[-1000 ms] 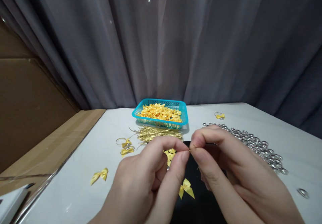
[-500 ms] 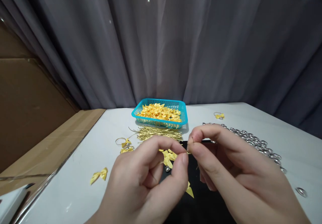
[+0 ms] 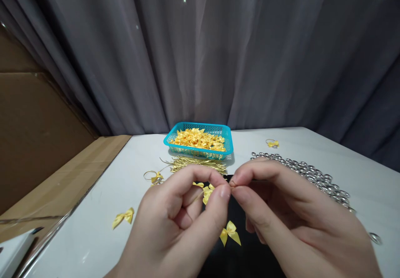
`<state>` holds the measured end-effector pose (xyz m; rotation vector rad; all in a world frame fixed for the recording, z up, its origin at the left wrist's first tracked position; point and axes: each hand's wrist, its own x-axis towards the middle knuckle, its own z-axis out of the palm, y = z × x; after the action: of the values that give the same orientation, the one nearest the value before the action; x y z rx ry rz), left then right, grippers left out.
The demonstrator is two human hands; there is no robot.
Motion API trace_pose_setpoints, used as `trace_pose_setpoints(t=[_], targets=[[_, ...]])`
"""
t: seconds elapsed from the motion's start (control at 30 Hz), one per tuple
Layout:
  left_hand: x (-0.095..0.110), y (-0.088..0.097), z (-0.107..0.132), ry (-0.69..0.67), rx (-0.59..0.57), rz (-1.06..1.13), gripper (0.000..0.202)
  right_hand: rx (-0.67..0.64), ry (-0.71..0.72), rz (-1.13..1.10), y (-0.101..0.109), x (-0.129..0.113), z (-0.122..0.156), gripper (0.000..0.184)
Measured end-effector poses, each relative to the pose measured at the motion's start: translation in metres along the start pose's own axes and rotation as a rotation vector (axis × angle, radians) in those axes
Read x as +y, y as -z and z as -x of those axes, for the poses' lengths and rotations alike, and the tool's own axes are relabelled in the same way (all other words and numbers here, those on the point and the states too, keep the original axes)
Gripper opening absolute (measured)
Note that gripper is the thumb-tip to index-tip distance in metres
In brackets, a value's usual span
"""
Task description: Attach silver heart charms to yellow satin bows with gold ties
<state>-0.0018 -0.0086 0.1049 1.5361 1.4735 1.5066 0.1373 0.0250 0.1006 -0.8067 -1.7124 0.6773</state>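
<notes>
One white worktop point(image 3: 96, 236) spreads beneath the left hand point(image 3: 170, 224) and right hand point(image 3: 296, 215); beyond, a turquoise basket point(image 3: 229, 142) corrals yellow satin bows point(image 3: 196, 138). Each grip pinches a thin golden wire point(image 3: 231, 184), fingertips close together, apparently for fine control.

Light: dim-to-mod indoor, seems overhead | curtain point(image 3: 200, 61) dk, darkest upper R; tiny star-shaped glint top ctr, blurry bright spot top R corner | table point(image 3: 100, 236) brighter, sm. glare low L | soft shadow R of basket point(image 3: 231, 138) | silver pcs point(image 3: 308, 173) w/ sharp highlights | wide-angle stretch @ edges, esp. cardboard point(image 3: 37, 145) L | thin wire point(image 3: 232, 182) barely resolved
</notes>
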Motion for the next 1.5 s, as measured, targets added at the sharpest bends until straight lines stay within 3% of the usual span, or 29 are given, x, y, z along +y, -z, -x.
trace_pose_setpoints(t=[0.13, 0.33, 0.5, 0.87, 1.5], targets=[[0.007, -0.003, 0.004, 0.026, -0.013, 0.005, 0.009, -0.068, -0.031, -0.024, 0.000, 0.003, 0.002, 0.012], [0.002, -0.003, 0.004, -0.009, -0.091, -0.013, 0.013, -0.082, -0.110, -0.061, -0.001, 0.001, 0.003, 0.010], [0.002, -0.003, 0.005, -0.013, -0.008, -0.064, 0.012, -0.026, -0.195, -0.072, -0.002, -0.001, 0.002, 0.009], [0.003, -0.003, 0.004, -0.053, 0.023, -0.141, 0.009, -0.092, -0.400, -0.223, -0.008, -0.014, 0.009, 0.017], [0.005, -0.004, 0.005, -0.024, 0.038, -0.114, 0.008, -0.126, -0.404, -0.184, -0.006, -0.015, 0.009, 0.013]])
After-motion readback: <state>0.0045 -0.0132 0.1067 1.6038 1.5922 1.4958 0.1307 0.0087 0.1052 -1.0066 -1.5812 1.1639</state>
